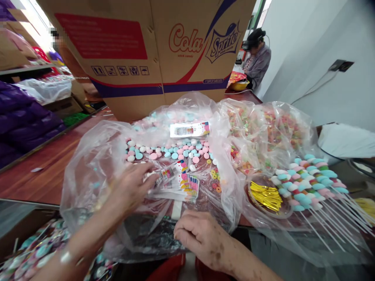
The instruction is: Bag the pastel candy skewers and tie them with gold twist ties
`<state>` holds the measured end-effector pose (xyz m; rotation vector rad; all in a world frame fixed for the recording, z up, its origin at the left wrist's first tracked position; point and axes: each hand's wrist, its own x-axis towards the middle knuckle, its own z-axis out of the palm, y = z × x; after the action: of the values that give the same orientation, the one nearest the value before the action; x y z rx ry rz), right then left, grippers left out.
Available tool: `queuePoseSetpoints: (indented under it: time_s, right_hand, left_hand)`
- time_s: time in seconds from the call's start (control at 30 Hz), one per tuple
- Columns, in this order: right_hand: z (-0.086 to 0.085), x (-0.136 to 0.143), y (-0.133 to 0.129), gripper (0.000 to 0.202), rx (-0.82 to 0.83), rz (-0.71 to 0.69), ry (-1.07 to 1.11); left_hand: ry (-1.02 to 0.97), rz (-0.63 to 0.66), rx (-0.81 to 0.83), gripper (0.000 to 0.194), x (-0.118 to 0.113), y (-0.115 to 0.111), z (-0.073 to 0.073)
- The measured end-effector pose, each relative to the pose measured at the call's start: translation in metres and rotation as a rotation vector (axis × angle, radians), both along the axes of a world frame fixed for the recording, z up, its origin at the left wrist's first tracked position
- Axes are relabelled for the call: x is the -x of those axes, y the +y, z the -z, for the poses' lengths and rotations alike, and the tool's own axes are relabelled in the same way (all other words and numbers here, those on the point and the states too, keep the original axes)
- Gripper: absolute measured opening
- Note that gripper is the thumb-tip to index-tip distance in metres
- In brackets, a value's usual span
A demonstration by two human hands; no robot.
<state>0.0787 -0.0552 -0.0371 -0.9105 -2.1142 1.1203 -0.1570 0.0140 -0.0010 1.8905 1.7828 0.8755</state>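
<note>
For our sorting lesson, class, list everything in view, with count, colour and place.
Carton: one, brown, back
Table: one, reddish-brown, beneath
Clear plastic: count unclear, centre and right
Round candies: many, pink/blue/white, centre
Ring candies: several, yellow/orange, right of fanned packets
Packets: stack and fan, multicoloured, centre
Bagged candies: many, red/green, right
Gold strips: many, in round container
Candy sticks: many, pastel, right; more lower left
Purple bags: several, left
White cover: one, right
Outlet: dark, wall
Other people: two, background
Left hand: by packets
Right hand: front
</note>
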Motion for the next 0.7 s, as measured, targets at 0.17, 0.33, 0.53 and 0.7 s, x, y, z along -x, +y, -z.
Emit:
queuePoseSetpoints:
  time_s: [0.17,0.33,0.53,0.7]
  right_hand:
    - [0.007,-0.009,-0.006,0.019,0.003,0.008,-0.065]
    - [0.012,-0.014,-0.006,0.019,-0.020,0.026,-0.071]
    - [0.007,-0.015,-0.003,0.020,-0.007,-0.003,-0.061]
    - [0.001,-0.027,0.019,0.031,-0.263,0.517,-0.004]
  left_hand:
    - [0.355,0.197,0.027,0.019,-0.039,0.066,0.035]
    - [0.355,0.271,-0.009,0.017,-0.034,0.066,0.042]
    - [0.372,0.327,-0.172,0.027,-0.033,0.060,0.041]
    - [0.155,0.417,-0.154,0.021,-0.040,0.048,0.019]
